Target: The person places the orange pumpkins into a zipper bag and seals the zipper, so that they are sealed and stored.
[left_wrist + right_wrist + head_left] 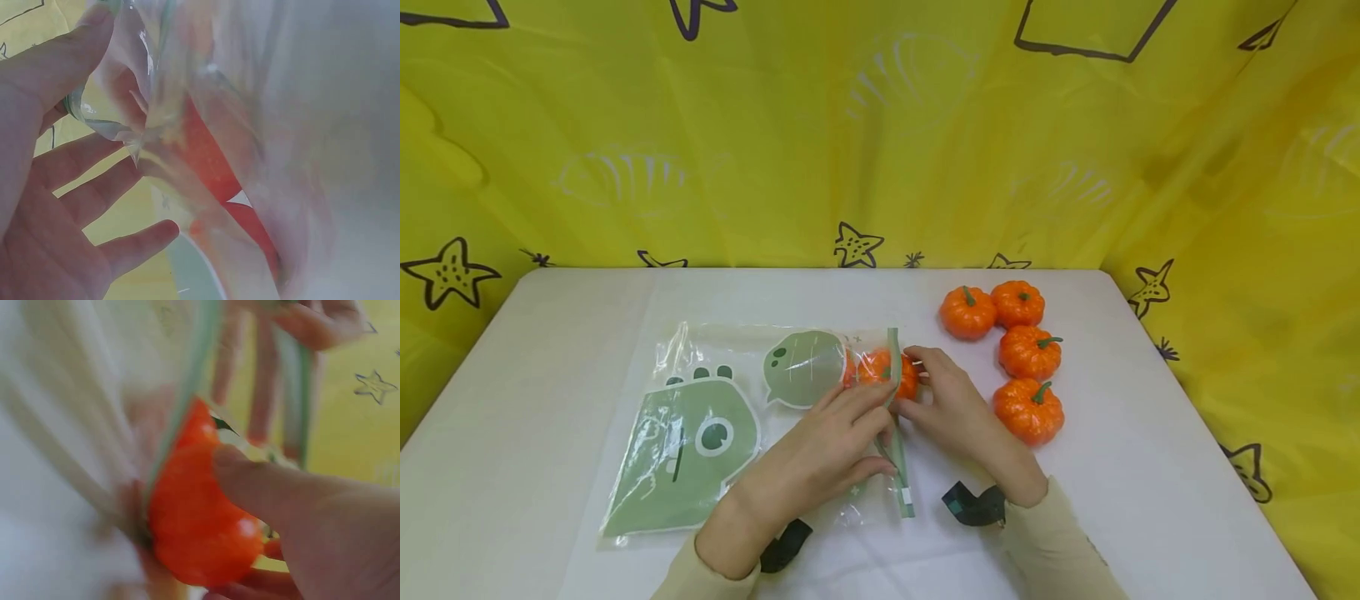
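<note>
A clear slider bag (700, 450) with a green dinosaur print lies flat on the table, its green-edged mouth facing right. My left hand (823, 437) reaches across the bag and pinches one side of the mouth between thumb and index finger, the other fingers spread. My right hand (958, 412) grips an orange toy pumpkin (203, 519) at the mouth, thumb on its near side. The pumpkin is partly past the green rim. More orange shows through the plastic in the left wrist view.
Several orange pumpkins, among them a front one (1028, 412) and a back one (967, 313), stand in a cluster on the white table (1150, 467) right of the bag. A yellow patterned curtain (775, 125) hangs behind the table and along its sides.
</note>
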The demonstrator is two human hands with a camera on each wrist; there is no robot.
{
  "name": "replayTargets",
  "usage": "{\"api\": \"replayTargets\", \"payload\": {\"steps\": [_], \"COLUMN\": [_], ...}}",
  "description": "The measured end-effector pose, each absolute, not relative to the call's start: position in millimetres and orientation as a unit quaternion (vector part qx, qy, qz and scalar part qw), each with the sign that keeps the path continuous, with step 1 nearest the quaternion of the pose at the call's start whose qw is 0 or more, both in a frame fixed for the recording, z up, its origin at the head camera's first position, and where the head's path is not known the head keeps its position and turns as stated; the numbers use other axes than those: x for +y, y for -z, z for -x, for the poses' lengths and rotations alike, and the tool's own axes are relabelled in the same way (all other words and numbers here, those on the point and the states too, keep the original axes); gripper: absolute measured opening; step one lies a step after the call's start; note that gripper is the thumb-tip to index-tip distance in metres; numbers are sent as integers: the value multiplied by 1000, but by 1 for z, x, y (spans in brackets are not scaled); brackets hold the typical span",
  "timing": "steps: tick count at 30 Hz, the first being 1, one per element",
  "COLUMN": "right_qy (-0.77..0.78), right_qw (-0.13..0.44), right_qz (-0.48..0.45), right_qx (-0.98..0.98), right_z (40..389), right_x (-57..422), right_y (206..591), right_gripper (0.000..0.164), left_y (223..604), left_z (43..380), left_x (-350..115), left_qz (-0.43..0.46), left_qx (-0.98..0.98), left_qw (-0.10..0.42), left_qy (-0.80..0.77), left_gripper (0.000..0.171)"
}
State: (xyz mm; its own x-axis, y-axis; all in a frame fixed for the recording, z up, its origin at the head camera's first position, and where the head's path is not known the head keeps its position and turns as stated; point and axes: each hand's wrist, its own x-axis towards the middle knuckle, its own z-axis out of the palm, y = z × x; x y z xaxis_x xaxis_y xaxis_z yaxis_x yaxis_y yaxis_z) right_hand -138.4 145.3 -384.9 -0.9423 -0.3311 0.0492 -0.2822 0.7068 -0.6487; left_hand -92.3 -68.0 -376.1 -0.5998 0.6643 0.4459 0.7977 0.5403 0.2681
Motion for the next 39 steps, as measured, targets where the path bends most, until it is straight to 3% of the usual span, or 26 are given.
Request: {"api": "replayTargets", "payload": {"steps": [9, 17, 26, 33, 39], "right_qy": [386, 385, 362, 372, 343], "right_qw": [85, 48, 64, 43, 15], "right_qz": [167, 162, 119, 169, 170], "right_qx": [903, 907, 922, 912, 924], "right_z": [140, 141, 141, 140, 141], "right_x": [154, 145, 149, 148, 141], "right_y": [381, 386, 387, 391, 395], "right_gripper": [54, 46, 31, 10, 9], "left_y": [376, 375, 373, 373, 374], "left_z": [92, 90, 90, 90, 91], "left_x": [-68, -65, -66, -66, -66], "left_qz": [419, 425, 418, 422, 437], "left_qx": [-869, -868, -872, -872, -860], "left_qw": [146, 151, 133, 121, 128], "left_qy": [218, 206, 216, 217, 230], "left_gripper": [32, 34, 33, 33, 33]}}
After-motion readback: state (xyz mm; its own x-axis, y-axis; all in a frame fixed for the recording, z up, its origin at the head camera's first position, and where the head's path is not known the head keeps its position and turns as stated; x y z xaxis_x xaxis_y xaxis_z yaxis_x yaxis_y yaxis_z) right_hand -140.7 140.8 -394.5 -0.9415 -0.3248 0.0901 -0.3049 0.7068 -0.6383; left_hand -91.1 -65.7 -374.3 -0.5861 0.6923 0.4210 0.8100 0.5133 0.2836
